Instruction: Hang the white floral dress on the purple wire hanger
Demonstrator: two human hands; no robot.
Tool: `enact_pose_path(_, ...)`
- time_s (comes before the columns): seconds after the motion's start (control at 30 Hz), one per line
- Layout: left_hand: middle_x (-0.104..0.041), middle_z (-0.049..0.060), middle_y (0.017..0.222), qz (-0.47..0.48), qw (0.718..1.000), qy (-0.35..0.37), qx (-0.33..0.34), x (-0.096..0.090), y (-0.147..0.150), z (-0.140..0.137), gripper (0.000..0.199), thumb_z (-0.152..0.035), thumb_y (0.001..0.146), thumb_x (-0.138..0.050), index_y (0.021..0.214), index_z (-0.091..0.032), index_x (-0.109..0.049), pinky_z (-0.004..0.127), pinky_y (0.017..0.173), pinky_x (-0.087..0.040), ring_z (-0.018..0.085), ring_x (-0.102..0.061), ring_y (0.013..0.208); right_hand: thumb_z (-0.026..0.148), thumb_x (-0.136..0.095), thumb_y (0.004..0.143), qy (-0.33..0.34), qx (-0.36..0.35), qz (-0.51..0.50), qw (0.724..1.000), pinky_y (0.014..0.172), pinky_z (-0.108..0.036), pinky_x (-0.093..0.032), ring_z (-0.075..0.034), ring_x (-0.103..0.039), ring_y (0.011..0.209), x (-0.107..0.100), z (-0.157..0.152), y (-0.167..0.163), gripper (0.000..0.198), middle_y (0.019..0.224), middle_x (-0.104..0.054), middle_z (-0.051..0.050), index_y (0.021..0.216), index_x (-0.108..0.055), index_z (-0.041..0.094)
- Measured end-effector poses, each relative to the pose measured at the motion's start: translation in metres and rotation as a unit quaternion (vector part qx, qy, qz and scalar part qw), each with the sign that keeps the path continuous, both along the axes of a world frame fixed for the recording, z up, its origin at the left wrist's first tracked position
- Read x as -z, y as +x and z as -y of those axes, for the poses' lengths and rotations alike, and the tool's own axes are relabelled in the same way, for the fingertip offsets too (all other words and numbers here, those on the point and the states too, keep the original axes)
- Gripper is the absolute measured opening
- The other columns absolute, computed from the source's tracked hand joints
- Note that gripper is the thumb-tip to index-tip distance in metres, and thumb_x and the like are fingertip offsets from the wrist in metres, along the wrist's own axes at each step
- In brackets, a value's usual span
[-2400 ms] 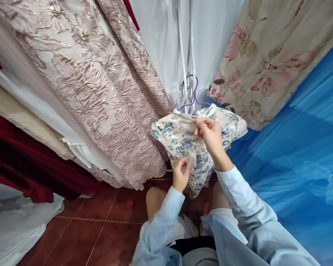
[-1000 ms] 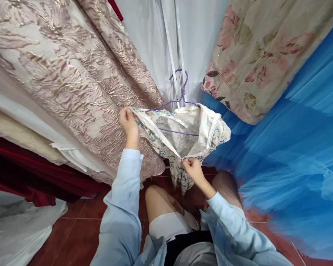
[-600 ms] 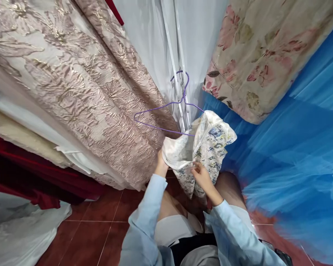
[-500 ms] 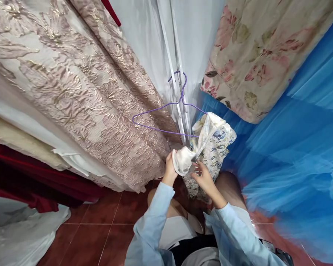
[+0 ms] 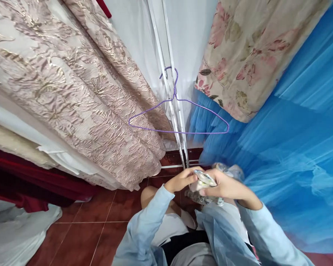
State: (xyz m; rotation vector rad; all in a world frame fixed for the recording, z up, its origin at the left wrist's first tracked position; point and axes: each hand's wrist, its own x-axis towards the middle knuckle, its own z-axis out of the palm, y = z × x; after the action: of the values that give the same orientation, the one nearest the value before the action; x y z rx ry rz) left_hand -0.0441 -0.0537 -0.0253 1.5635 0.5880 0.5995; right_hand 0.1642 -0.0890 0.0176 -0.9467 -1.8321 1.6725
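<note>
A light floral-print garment [image 5: 204,181] is bunched between my two hands, low over my lap. My left hand [image 5: 182,178] pinches its near-left edge with closed fingers. From the right, my right hand [image 5: 224,185] grips the same cloth between thumb and fingers. Part of the garment hangs below and behind my right hand, and its exact shape is hidden by the folds. Above and beyond my hands, a purple hanger [image 5: 179,131] hangs bare on a white metal rack [image 5: 170,99], touching neither hand.
Pink-gold brocade gowns [image 5: 100,111] hang along the left, with dark red fabric [image 5: 24,177] behind them. On the right hang a floral-printed cloth [image 5: 238,70] and blue tulle [image 5: 288,147]. White fabric [image 5: 19,229] reaches the red tile floor [image 5: 91,236] at lower left.
The floral garment has come off the purple hanger, which now hangs bare. Both hands have moved lower with the cloth bunched between them, and my right hand has closed on it.
</note>
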Motion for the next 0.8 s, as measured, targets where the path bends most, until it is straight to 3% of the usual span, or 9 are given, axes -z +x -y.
enact_pose_path(0.07, -0.070, 0.010, 0.098, -0.026, 0.997, -0.077, 0.000, 0.016, -0.003, 0.005, 0.073, -0.080, 0.074, -0.067, 0.106, -0.015, -0.073, 0.035, 0.086, -0.051, 0.025, -0.064, 0.091, 0.039, -0.073, 0.082, 0.013, 0.021, 0.027, 0.999, 0.049, -0.022, -0.031, -0.009, -0.040, 0.054, -0.021, -0.006, 0.019, 0.027, 0.062, -0.052, 0.003, 0.074, -0.064, 0.015)
enact_pose_path(0.17, -0.070, 0.007, 0.090, -0.049, 0.993, -0.079, -0.075, 0.024, -0.016, 0.007, 0.060, -0.068, 0.076, -0.075, 0.099, -0.013, -0.074, 0.031, 0.079, -0.050, 0.021, -0.062, 0.082, 0.035, -0.074, 0.076, 0.076, 0.104, 0.052, 0.990, 0.045, -0.022, -0.026, -0.009, -0.037, 0.051, -0.051, -0.026, 0.055, 0.025, 0.056, -0.049, 0.003, 0.065, -0.064, 0.015)
enact_pose_path(0.27, -0.071, 0.007, 0.092, -0.065, 0.982, -0.010, -0.174, 0.013, -0.035, 0.002, 0.049, -0.060, 0.081, -0.073, 0.097, -0.014, -0.075, 0.031, 0.079, -0.049, 0.022, -0.061, 0.085, 0.026, -0.075, 0.064, 0.147, 0.210, 0.011, 0.967, 0.046, -0.024, -0.029, -0.011, -0.041, 0.051, -0.070, -0.061, 0.083, 0.017, 0.053, -0.051, 0.001, 0.057, -0.062, 0.017)
enact_pose_path(0.37, -0.068, 0.004, 0.083, -0.093, 0.971, 0.047, -0.217, -0.005, -0.049, 0.000, 0.039, -0.053, 0.081, -0.074, 0.088, -0.015, -0.074, 0.029, 0.073, -0.047, 0.020, -0.058, 0.078, 0.021, -0.069, 0.057, 0.205, 0.309, -0.090, 0.924, 0.050, -0.026, -0.034, -0.014, -0.048, 0.057, -0.082, -0.106, 0.090, 0.007, 0.057, -0.057, -0.003, 0.055, -0.063, 0.017)
enact_pose_path(0.47, -0.065, 0.002, 0.075, -0.100, 0.962, 0.071, -0.243, -0.021, -0.060, 0.004, 0.035, -0.049, 0.080, -0.075, 0.080, -0.015, -0.072, 0.027, 0.069, -0.045, 0.018, -0.055, 0.072, 0.019, -0.063, 0.059, 0.185, 0.364, -0.143, 0.901, 0.059, -0.026, -0.042, -0.015, -0.054, 0.065, -0.089, -0.147, 0.072, 0.006, 0.067, -0.065, -0.004, 0.064, -0.066, 0.016)
enact_pose_path(0.57, -0.070, 0.005, 0.086, 0.001, 0.959, 0.019, -0.282, -0.030, -0.076, 0.009, 0.038, -0.047, 0.073, -0.078, 0.094, -0.016, -0.075, 0.029, 0.074, -0.049, 0.021, -0.061, 0.079, 0.024, -0.067, 0.068, 0.100, 0.359, -0.139, 0.917, 0.063, -0.026, -0.047, -0.016, -0.060, 0.066, -0.092, -0.167, 0.044, 0.010, 0.070, -0.068, -0.002, 0.075, -0.068, 0.016)
enact_pose_path(0.67, -0.072, 0.007, 0.087, 0.103, 0.941, -0.044, -0.319, -0.037, -0.109, 0.003, 0.044, -0.043, 0.065, -0.076, 0.100, -0.016, -0.074, 0.030, 0.074, -0.050, 0.022, -0.063, 0.077, 0.034, -0.077, 0.071, 0.111, 0.327, -0.148, 0.927, 0.066, -0.027, -0.051, -0.018, -0.064, 0.070, -0.090, -0.170, 0.029, 0.021, 0.074, -0.070, -0.001, 0.081, -0.070, 0.017)
enact_pose_path(0.73, -0.069, 0.005, 0.082, 0.066, 0.940, -0.034, -0.332, -0.045, -0.136, -0.009, 0.040, -0.036, 0.060, -0.073, 0.094, -0.015, -0.074, 0.028, 0.069, -0.047, 0.020, -0.059, 0.073, 0.035, -0.081, 0.068, 0.146, 0.311, -0.142, 0.928, 0.067, -0.027, -0.051, -0.017, -0.064, 0.071, -0.089, -0.168, 0.029, 0.026, 0.077, -0.070, -0.001, 0.083, -0.071, 0.017)
enact_pose_path(0.8, -0.068, 0.003, 0.079, -0.048, 0.940, 0.027, -0.338, -0.055, -0.164, -0.030, 0.031, -0.030, 0.057, -0.071, 0.084, -0.016, -0.072, 0.027, 0.068, -0.044, 0.020, -0.057, 0.074, 0.036, -0.083, 0.066, 0.168, 0.297, -0.123, 0.932, 0.067, -0.028, -0.050, -0.017, -0.062, 0.070, -0.090, -0.167, 0.033, 0.028, 0.077, -0.069, -0.001, 0.083, -0.071, 0.018)
